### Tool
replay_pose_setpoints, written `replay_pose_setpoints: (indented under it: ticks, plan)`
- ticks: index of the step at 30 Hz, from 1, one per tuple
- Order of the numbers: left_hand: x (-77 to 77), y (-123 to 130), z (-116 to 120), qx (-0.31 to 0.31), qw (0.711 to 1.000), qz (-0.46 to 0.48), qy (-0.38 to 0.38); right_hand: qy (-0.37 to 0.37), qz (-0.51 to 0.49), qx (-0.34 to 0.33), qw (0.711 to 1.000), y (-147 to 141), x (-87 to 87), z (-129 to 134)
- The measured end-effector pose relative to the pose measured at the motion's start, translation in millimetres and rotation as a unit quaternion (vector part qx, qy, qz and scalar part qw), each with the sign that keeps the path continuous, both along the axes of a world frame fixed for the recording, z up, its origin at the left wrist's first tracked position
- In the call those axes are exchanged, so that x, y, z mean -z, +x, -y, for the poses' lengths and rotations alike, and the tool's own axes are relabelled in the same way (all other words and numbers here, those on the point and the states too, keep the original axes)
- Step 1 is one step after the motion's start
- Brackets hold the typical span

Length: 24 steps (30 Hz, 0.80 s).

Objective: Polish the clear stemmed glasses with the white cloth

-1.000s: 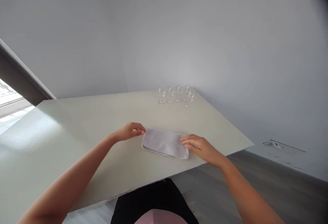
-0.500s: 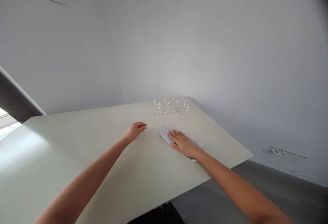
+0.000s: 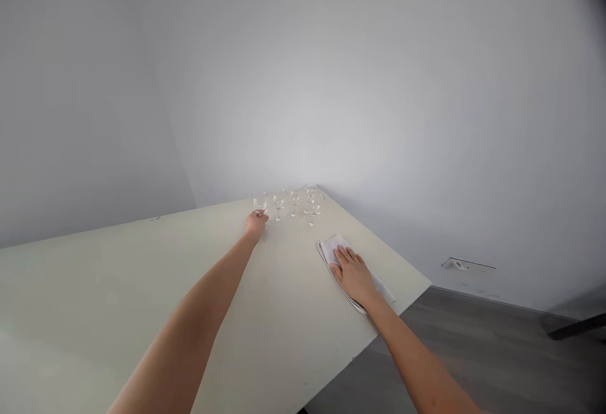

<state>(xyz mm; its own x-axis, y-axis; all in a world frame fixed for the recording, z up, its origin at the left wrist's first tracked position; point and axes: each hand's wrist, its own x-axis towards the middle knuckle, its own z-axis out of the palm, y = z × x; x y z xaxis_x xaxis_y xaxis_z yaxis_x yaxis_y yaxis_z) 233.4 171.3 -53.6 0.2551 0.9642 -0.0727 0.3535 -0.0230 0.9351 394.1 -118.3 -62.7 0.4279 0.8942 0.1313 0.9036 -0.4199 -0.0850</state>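
Several clear stemmed glasses stand near the far corner of the white table [image 3: 279, 300]. My left hand [image 3: 256, 223] is at the leftmost glass [image 3: 260, 202], its fingers closed round the stem below the bowl. To the right of it are another glass [image 3: 279, 202] and more behind and beside that one, including the front right glass [image 3: 315, 210]. My right hand [image 3: 355, 275] lies flat, fingers spread, on a folded white cloth [image 3: 381, 288] near the right edge of the table.
A pale wall [image 3: 331, 86] rises right behind the glasses. Beyond the table's right edge is a grey floor [image 3: 454, 351], with a socket plate [image 3: 457, 264] low on the wall and a dark bar [image 3: 577, 327] at the far right.
My left hand has reached forward and closed on the leftmost glass. My right hand and the cloth have slid right, toward the table's right edge. The view has turned right.
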Motion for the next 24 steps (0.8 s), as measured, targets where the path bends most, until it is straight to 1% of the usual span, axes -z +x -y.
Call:
replay_pose_setpoints:
  ticks: [2,3,4,6,8,10,14,17,20,22,24]
  plan:
    - [2.6,-8,-1,-0.01,1.0,0.007,0.004,0.003,0.003,-0.007,1.0,1,0.0,0]
    - [4.1,-16,-2,-0.018,1.0,0.01,0.008,0.004,0.007,-0.011,1.0,2,0.7,0]
    - [5.6,-28,-3,-0.029,0.999,0.012,0.011,0.004,0.012,-0.015,1.0,3,1.9,0]
    - [8.3,-60,-7,-0.062,0.998,0.011,0.019,0.002,0.03,-0.024,0.999,6,5.7,0]
    - [9.3,-104,-13,-0.106,0.994,0.005,0.027,0.0,0.052,-0.03,0.998,8,10.8,1]
    - [7.6,-155,-20,-0.157,0.987,-0.005,0.033,0.0,0.069,-0.035,0.997,11,16.1,1]
    - [-1.9,-258,-27,-0.255,0.966,-0.025,0.042,-0.001,0.071,-0.034,0.997,17,25.0,1]
    - [-8.4,-317,-25,-0.312,0.948,-0.037,0.048,-0.005,0.064,-0.028,0.998,21,30.4,1]
    - [-10.3,-354,-23,-0.353,0.934,-0.043,0.049,-0.006,0.063,-0.029,0.998,24,34.3,0]
    - [-9.6,-368,-22,-0.373,0.926,-0.044,0.049,-0.004,0.063,-0.032,0.997,25,35.7,-1]
    - [-8.9,-376,-22,-0.386,0.92,-0.043,0.051,0.002,0.063,-0.031,0.998,24,35.8,-1]
